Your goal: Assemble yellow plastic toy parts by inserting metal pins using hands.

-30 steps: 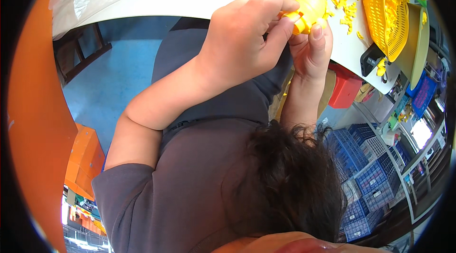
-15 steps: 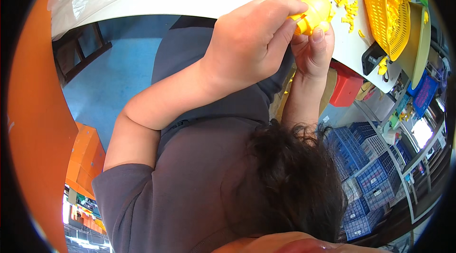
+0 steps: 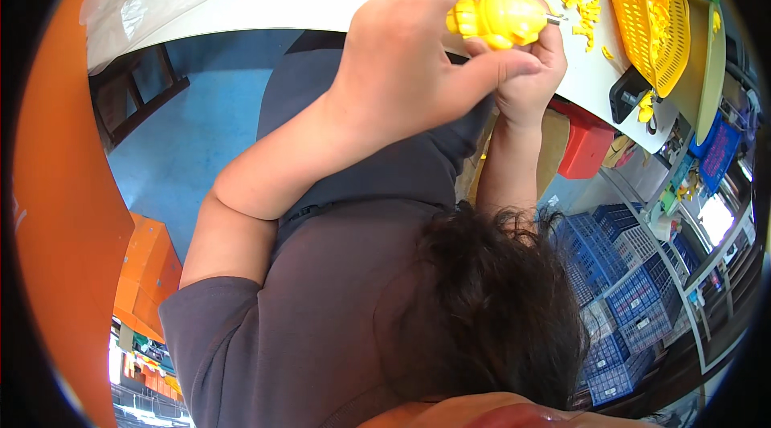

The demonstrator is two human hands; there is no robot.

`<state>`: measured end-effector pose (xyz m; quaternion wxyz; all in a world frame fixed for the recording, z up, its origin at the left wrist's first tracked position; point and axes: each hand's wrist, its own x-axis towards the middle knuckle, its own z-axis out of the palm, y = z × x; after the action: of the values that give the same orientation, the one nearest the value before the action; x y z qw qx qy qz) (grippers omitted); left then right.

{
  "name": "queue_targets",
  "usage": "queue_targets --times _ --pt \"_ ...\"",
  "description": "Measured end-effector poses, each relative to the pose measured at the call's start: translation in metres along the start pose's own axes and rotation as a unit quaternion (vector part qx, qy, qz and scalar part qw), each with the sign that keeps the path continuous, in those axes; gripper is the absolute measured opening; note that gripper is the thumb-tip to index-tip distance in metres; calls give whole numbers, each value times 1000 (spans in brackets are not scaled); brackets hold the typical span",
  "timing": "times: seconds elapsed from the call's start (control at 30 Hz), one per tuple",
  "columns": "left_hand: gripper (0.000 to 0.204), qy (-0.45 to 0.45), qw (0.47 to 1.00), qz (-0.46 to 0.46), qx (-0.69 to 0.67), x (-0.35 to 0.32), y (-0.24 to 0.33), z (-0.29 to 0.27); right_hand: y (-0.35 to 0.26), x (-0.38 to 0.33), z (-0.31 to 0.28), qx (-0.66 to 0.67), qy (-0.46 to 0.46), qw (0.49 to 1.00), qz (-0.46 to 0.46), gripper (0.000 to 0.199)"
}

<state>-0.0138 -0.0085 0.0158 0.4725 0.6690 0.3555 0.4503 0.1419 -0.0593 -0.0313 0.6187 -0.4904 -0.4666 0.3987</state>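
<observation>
A glossy yellow plastic figure [image 3: 504, 17] with rounded, lumpy parts is held over the near edge of the white table. My right hand [image 3: 530, 89] grips it from behind and below, and most of those fingers are hidden by the figure. My left hand [image 3: 399, 55] arches around its left side, thumb stretched below and fingers raised above, spread apart. A small silver metal piece [image 3: 554, 19] shows at the figure's right end; whether it is attached cannot be told. Beyond it, several small yellow plastic pieces [image 3: 589, 22] lie scattered on the table.
A yellow perforated basket [image 3: 630, 14] of yellow parts stands at the right, near a black phone-like object [image 3: 629, 96]. Clear plastic sheeting [image 3: 144, 2] covers the table's left. A red container [image 3: 586, 151] sits below the edge; blue crates [image 3: 610, 267] are stacked lower right.
My left hand has loosened its pinch on the figure and spread its fingers. The figure has turned in my right hand, and the metal piece now shows plainly at its right end.
</observation>
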Motion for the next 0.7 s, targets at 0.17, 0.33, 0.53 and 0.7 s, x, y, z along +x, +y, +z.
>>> queue_targets --times 0.17,0.33,0.53,0.7 --pt "48 -34 991 79 102 3 -21 7 6 1 0 -123 -28 990 -58 61" --pt "37 -9 996 74 51 -1 -27 14 10 1 0 -110 -26 991 -73 58" --pt "35 -14 990 142 8 14 -31 19 9 5 -1 -97 14 991 -93 55" --pt "48 -151 983 86 -59 24 -25 10 1 -2 -26 -207 9 972 -110 68"
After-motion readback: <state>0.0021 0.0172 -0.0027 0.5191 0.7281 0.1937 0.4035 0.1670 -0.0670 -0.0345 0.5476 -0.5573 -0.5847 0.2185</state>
